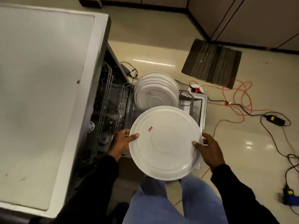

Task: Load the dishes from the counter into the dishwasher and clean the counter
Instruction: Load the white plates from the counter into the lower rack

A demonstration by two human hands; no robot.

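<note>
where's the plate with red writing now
Head view, centre: the plate is held by left hand and right hand above the dishwasher rack, beside the racked plates.

It was a kitchen rigged like a test room: a white counter (40,78) filled the left, an open dishwasher (106,97) with racked plates (155,91) sat at centre, cabinet fronts (262,21) lined the upper right, and orange extension cords (234,121) and power adapters (275,119) sprawled across the glossy floor (242,159) at right.
</note>
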